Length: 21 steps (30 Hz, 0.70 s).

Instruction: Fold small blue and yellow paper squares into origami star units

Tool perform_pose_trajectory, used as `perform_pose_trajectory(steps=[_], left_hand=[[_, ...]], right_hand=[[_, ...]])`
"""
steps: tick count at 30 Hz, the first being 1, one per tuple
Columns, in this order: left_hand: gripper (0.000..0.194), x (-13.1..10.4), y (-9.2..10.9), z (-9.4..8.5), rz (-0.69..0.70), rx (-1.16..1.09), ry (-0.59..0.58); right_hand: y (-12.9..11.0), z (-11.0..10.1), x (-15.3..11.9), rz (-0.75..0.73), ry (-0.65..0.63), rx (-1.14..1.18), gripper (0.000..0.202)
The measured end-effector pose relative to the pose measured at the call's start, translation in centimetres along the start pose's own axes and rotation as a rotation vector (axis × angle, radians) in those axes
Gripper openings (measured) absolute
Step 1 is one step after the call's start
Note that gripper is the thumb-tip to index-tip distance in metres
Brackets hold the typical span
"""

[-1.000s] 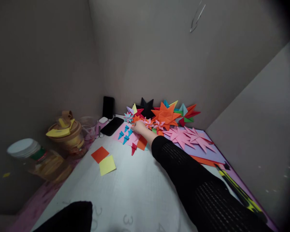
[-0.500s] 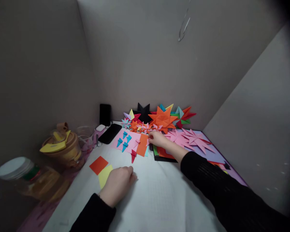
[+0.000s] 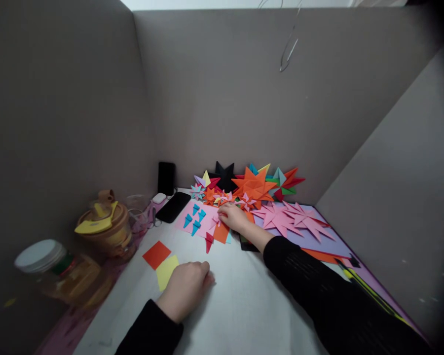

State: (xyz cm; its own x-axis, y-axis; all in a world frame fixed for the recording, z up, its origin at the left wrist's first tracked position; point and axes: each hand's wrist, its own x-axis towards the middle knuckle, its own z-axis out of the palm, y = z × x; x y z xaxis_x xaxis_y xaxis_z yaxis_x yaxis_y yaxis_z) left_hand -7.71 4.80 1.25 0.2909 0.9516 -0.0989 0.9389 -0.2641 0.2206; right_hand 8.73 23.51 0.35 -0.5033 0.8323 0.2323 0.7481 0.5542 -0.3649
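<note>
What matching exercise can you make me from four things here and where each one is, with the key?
Column one:
1. Blue folded pieces
2. Yellow paper square
3. White-lidded jar
4. Right hand

Column two:
A. Just in front of the small pink stars
B. At the far left
C. On the pink sheet
D. Beside the left hand

Pairs: 1-C, 2-D, 3-B, 4-A

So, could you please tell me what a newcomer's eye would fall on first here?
Most likely the large orange paper star, at the back of the table, with a black star to its left. Next might come the two big pink stars, nearer and to the right, then the right hand, beside a small pink folded piece.
</note>
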Motion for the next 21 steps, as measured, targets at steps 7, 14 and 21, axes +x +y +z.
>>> perform_pose_trajectory(steps=[7, 14, 21], left_hand=[[0.021, -1.1, -4.4, -3.0, -0.26, -0.028, 0.078], [0.014, -2.9, -9.5, -3.8, -0.399, -0.062, 0.072], [0.023, -2.4, -9.3, -2.7, -0.286, -0.151, 0.185]], right_hand=[[1.7, -2.8, -2.4, 0.116, 0.264, 0.254, 0.031], [-6.3, -1.5, -12.3, -0.223, -0.128, 0.403, 0.027], [-11.4, -0.7, -18.1, -0.351, -0.232, 0.454, 0.022]])
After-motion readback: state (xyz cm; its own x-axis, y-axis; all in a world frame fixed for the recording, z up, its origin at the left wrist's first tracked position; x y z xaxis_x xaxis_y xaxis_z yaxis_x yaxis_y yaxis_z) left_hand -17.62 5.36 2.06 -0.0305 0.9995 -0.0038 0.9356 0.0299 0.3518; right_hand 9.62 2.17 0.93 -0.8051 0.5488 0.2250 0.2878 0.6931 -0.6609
